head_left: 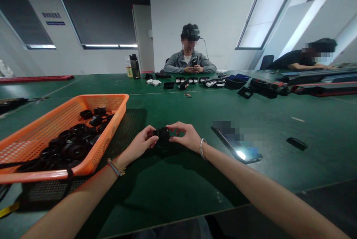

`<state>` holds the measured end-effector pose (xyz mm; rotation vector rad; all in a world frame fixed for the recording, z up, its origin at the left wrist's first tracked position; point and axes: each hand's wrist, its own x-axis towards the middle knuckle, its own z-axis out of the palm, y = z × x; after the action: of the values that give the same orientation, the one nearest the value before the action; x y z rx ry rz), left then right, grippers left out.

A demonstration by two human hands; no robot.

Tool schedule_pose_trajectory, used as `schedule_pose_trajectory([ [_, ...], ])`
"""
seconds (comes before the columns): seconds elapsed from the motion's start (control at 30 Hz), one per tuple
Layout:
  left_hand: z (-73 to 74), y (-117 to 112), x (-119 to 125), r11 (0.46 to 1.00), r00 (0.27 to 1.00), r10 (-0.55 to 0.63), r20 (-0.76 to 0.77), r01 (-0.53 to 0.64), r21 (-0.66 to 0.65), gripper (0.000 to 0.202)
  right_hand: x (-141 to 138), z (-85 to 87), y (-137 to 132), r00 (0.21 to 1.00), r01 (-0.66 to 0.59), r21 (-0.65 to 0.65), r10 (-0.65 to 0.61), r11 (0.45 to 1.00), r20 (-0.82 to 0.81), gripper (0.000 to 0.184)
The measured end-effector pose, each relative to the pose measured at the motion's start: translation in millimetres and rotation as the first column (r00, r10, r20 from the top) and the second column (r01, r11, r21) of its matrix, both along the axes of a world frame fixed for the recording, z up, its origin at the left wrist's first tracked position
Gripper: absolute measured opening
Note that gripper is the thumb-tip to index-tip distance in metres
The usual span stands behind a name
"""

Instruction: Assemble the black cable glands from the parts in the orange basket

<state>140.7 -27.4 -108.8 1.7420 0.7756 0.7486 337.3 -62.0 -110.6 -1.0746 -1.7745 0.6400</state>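
My left hand [142, 143] and my right hand [185, 136] meet over the green table [173, 183], both pinched on one small black round part [161, 132] held between their fingertips just above the surface. An orange mesh basket [117, 103] stands to the left of my left hand, with several similar black parts [73, 143] heaped inside it.
A phone [237, 146] lies right of my right hand, a small black piece [297, 143] farther right. Across the table a person sits with black items [192, 80] and a blue tray [236, 80] before them. A bottle [135, 66] stands far left. Another person leans at the right.
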Motion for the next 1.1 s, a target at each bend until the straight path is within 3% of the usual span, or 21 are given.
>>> schedule_pose_trajectory([
  [0.97,-1.4,-0.1,0.0,1.0,1.0,-0.004,0.024,0.004,-0.01,0.02,1.9,-1.5,0.7,1.0,-0.024,0.036,0.024,0.999,-0.004,0.034],
  [1.1,-1.3,-0.8,0.2,1.0,1.0,0.002,0.026,-0.002,-0.015,0.022,0.2,-1.3,-0.1,1.0,-0.014,0.005,0.014,1.0,-0.016,0.047],
])
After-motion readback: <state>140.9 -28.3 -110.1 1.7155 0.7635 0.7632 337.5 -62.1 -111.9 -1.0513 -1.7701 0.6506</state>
